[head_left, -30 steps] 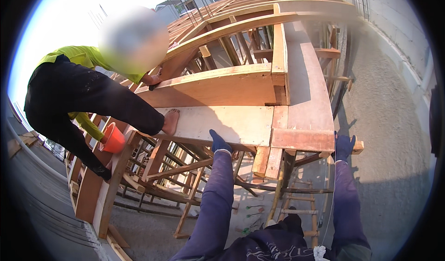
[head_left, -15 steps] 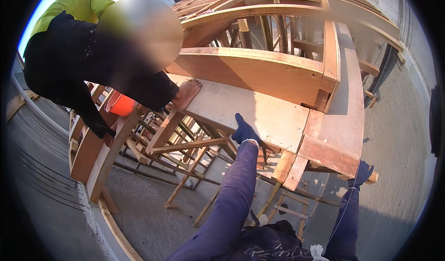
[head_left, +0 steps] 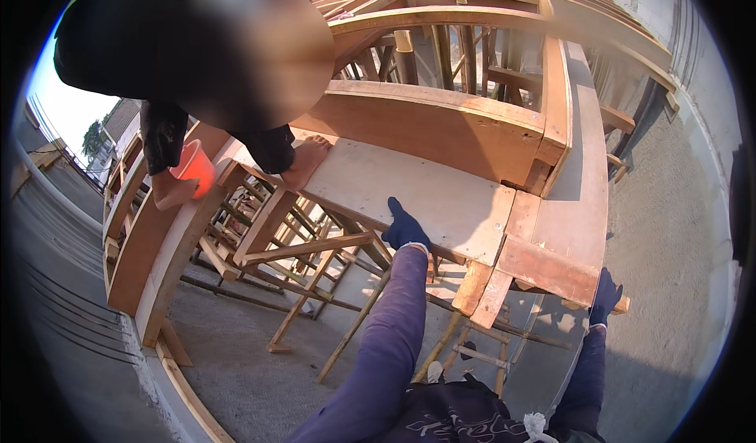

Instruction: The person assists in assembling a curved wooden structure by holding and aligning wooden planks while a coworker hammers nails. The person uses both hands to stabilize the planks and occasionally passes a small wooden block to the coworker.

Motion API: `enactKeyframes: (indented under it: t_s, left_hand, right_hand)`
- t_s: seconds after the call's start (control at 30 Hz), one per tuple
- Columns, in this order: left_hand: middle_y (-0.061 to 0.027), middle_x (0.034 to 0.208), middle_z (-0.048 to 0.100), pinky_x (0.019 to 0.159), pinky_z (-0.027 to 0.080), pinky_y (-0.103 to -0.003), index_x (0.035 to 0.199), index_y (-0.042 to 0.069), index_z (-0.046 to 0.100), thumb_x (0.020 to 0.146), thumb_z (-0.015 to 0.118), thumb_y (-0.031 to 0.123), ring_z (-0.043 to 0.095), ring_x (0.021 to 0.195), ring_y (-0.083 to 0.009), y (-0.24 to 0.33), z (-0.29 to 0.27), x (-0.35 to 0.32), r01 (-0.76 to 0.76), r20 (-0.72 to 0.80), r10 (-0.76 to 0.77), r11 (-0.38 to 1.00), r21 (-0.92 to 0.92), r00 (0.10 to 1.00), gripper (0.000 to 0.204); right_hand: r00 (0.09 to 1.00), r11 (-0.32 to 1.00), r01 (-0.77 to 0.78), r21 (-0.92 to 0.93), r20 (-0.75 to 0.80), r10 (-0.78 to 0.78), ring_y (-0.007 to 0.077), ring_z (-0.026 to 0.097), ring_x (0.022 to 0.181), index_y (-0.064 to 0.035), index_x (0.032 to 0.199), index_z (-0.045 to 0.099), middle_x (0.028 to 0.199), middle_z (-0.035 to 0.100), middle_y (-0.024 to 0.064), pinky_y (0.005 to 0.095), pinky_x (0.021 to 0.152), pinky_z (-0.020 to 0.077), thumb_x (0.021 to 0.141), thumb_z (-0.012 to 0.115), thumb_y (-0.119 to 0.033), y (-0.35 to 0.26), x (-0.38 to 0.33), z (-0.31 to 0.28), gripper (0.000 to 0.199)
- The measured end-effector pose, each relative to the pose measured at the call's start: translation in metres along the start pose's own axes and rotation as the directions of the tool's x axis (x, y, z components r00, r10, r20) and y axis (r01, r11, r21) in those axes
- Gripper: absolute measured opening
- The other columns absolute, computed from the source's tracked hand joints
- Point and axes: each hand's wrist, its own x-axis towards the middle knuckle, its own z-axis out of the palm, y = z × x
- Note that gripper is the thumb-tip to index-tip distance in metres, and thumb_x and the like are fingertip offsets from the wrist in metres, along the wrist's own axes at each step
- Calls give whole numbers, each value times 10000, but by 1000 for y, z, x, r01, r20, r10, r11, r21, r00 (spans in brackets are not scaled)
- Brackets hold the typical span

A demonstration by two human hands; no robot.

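Observation:
My left hand (head_left: pixel 405 226), in a dark blue glove, is on the near edge of a pale plywood panel (head_left: pixel 402 187). Its thumb lies on top, with the other fingers curled over the edge and partly hidden. Far to the right, my right hand (head_left: pixel 605 297), gloved alike, is closed around the outer end of the wooden formwork, beside a reddish board (head_left: pixel 549 268). Most of its fingers are out of sight. A thin pale string (head_left: pixel 572 374) runs along my right forearm.
A barefoot co-worker (head_left: pixel 110 41) stands on the formwork at upper left, next to an orange bucket (head_left: pixel 195 171). A plywood side wall (head_left: pixel 425 128) rises behind the panel. Timber props and a bamboo ladder (head_left: pixel 476 356) show below, over a grey concrete floor (head_left: pixel 252 341).
The co-worker has come more upright, and one bare foot now rests beside the bucket. My hands keep their places on the wood while the view shifts slightly.

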Motion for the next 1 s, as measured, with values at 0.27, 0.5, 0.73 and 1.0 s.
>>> enactKeyframes:
  t_s: [0.27,0.5,0.73,1.0]
  left_hand:
    - [-324,1453,532,1089,478,-457,1536,-130,258,784,681,813,605,1278,-437,1,0,-5,22,-60,-13,988,154,998,1278]
    - [-362,1547,404,1166,401,-456,1555,-183,133,815,653,793,487,1405,-447,8,-8,-16,-37,-46,47,980,196,998,1331]
    - [-353,1518,446,1138,431,-451,1555,-178,144,803,666,793,533,1361,-445,4,-1,-13,-20,-59,33,980,197,998,1334]
    - [-339,1494,482,1095,472,-432,1539,-163,221,817,718,728,585,1306,-409,5,-6,-10,-12,-4,12,996,88,1000,1251]
  right_hand:
    - [832,496,435,-751,125,-541,226,640,1116,-26,1345,609,1221,671,85,374,1038,476,1093,490,-357,-157,37,130,433]
    - [449,-110,800,-589,711,-541,324,649,1174,-51,1342,600,1278,666,167,427,986,522,987,715,-314,-207,28,420,456]
    - [607,-169,781,-601,794,-16,390,664,1146,-26,1260,649,1233,683,223,460,971,527,700,865,-589,-164,51,556,823]
    - [677,-62,733,-677,736,-23,395,714,1002,-35,1071,683,1031,730,216,474,883,563,623,898,-592,-159,57,564,747]
